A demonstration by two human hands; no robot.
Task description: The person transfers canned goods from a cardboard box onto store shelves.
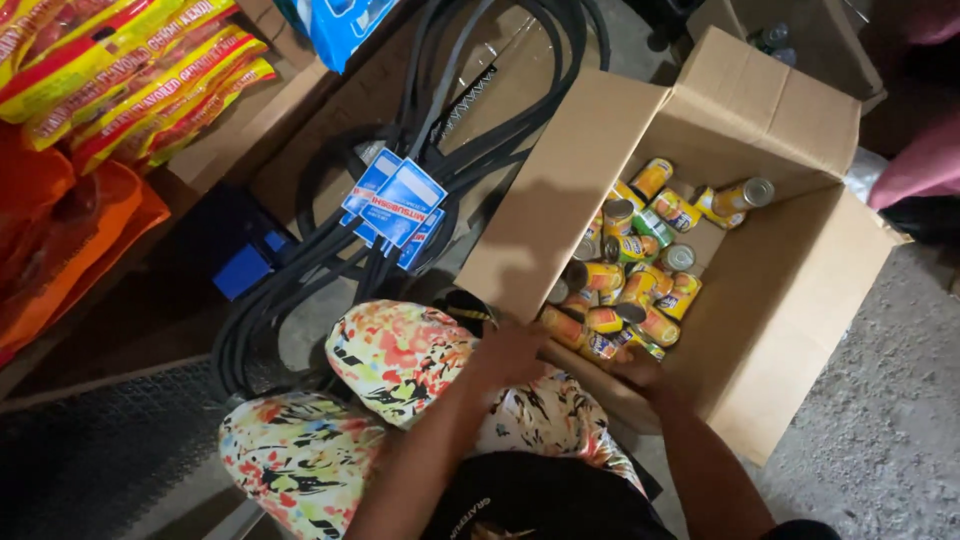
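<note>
An open cardboard box point(790, 290) stands on the floor, with several yellow-labelled tin cans point(640, 290) lying loose in its bottom. My left hand point(510, 352) is at the box's near wall, fingers curled over its edge beside the nearest can point(562, 325). My right hand point(642, 372) reaches over the same edge and touches the cans closest to me point(603, 346). Dim light hides whether it grips one. My knees in flowery trousers point(400, 355) are bent just left of the box.
A bundle of black rubber belts point(330, 250) with blue-and-white tags point(395, 205) lies to the left. Yellow-and-red snack packets point(130, 80) and orange bags point(60, 230) fill shelving at far left. Another cardboard box point(800, 40) stands behind. Grey concrete floor point(880, 430) runs along the right.
</note>
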